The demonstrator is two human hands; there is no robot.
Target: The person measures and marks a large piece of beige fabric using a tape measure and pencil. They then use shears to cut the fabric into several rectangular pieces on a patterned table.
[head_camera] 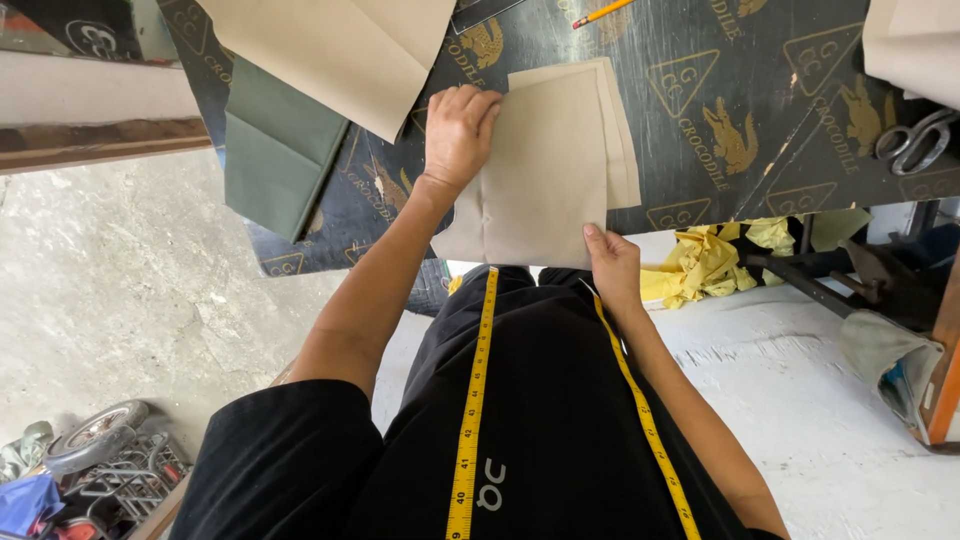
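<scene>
Dark printed table (700, 60) runs across top, far end cut off. Beige fabric pieces (545, 165) stacked at its near edge, lower part overhanging. Left hand (458, 130) w/ arm stretched fwd, palm down, fingers curled over stack's upper left edge. Right hand (612, 265) pinches bottom right corner; thumb on top, fingers hidden underneath. Scissors (915, 140) at right, partly cut off.

One view only, from the person's head, and it looked steeply down over the chest at the near edge of the dark worktable (700, 60). The table filled the upper frame, close in; below its edge lay the pale concrete floor (120, 290).
</scene>
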